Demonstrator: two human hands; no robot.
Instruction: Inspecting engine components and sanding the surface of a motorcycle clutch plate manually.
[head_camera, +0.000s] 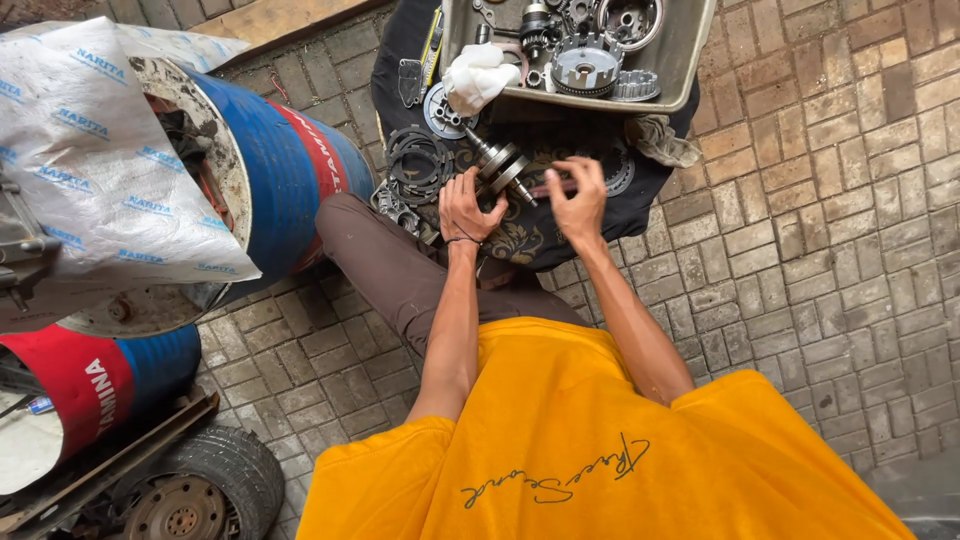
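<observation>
I sit on a brick floor over a dark patterned cloth (545, 240). My left hand (467, 208) grips a metal crankshaft (497, 165) with round webs and a threaded shaft end. My right hand (576, 196) is closed on a thin reddish rod-like tool (553, 184) whose tip points toward the crankshaft. A stack of dark ring-shaped clutch plates (418, 160) lies just left of my left hand.
A grey tray (690, 60) at the top holds a clutch basket (586, 65), gears and a white rag (478, 77). Blue-and-red drums (290, 170) with a white sack (90, 150) stand at left. A tyre (215, 485) lies at bottom left.
</observation>
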